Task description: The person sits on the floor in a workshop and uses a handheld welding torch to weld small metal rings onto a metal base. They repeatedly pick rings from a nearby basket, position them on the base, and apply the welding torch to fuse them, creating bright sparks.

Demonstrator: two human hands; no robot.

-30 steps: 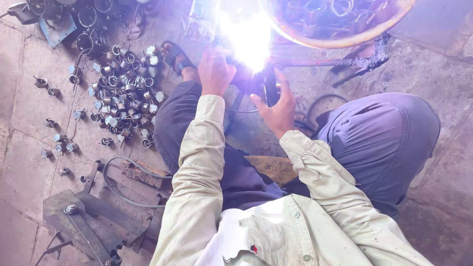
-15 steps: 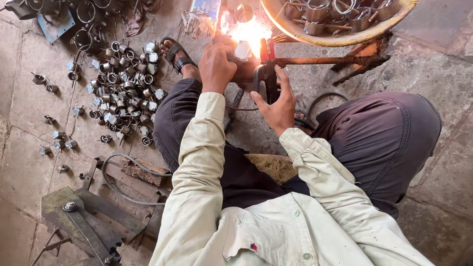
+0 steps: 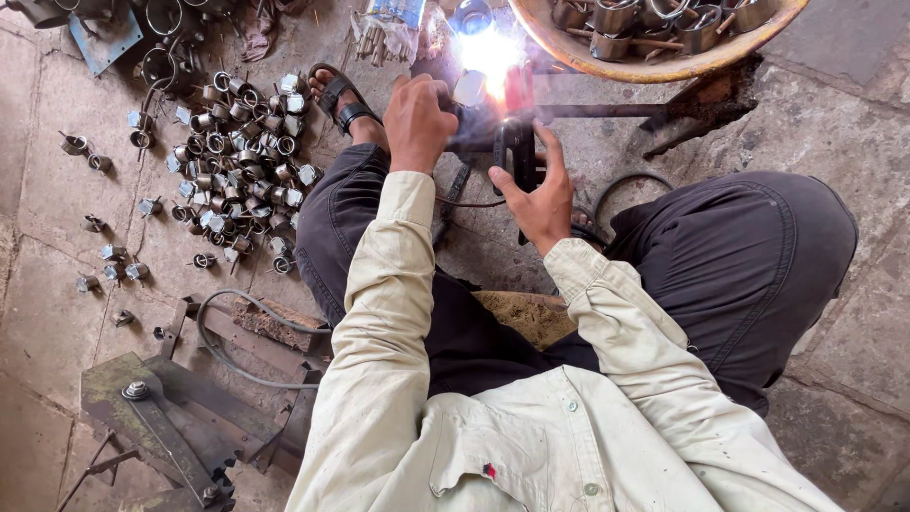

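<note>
Under the hands, a small metal piece (image 3: 471,87) glows white.

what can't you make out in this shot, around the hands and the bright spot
- Head view: the piece at the bright arc is washed out by glare.
- What the left hand grips is hidden behind its own back.
- The right hand holds a dark holder; its tip is lost in the glare.
- The yellow basin is cut off by the top edge.
- The small metal rings are too small for detail.
</note>
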